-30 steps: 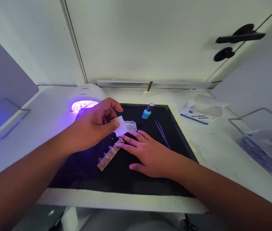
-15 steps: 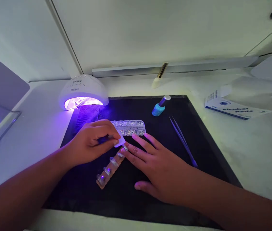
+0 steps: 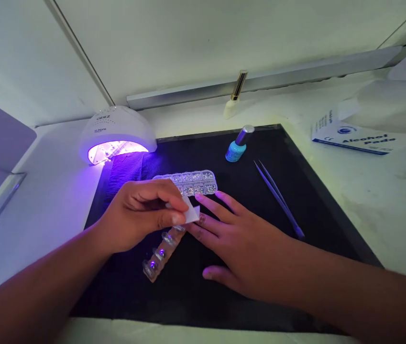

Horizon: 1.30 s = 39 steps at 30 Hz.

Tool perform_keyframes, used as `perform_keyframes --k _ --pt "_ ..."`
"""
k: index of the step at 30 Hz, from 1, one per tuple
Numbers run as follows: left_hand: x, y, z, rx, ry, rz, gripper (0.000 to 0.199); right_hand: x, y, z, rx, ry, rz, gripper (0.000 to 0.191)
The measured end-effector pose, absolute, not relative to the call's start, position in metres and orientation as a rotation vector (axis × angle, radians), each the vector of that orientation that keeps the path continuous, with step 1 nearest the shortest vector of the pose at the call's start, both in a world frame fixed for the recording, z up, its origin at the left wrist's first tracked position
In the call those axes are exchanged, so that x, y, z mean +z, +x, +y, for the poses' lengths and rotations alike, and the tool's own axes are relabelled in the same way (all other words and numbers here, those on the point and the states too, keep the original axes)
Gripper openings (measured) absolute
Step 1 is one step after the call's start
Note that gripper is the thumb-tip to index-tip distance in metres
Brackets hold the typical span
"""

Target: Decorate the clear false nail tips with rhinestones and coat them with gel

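My left hand pinches a small white pad between thumb and fingers, over the fingertips of my right hand. My right hand lies palm down on the black mat with its fingers spread. The pad hides the tip of one finger. Just left of the index fingertip is a strip holder bearing several clear nail tips. Beyond both hands sits a clear divided case of small gems, partly covered by my left hand.
A lit nail lamp stands at the back left beside a dark ribbed cloth. Blue bottle, tweezers and a cream bottle lie further back. An Alcohol Pads box is at the right.
My left hand has moved slightly right, bringing the white pad over the right hand's fingers. The camera view has tilted and shifted a little.
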<state>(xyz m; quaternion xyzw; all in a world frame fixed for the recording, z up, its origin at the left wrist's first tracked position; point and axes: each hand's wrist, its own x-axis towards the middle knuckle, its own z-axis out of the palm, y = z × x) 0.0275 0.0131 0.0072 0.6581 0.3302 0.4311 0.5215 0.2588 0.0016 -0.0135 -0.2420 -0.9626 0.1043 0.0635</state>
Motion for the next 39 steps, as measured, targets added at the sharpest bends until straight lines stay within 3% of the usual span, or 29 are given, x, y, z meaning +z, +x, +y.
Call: perform_keyframes --k 13,39 --pt "0.008 0.020 0.027 0.733 2.230 0.889 0.006 -0.014 0.258 0.000 0.269 -0.742 -2.880 0.074" --pt "0.013 0.022 0.028 0.606 2.586 0.697 0.010 -0.015 0.256 -0.001 0.152 -0.710 -2.888 0.070"
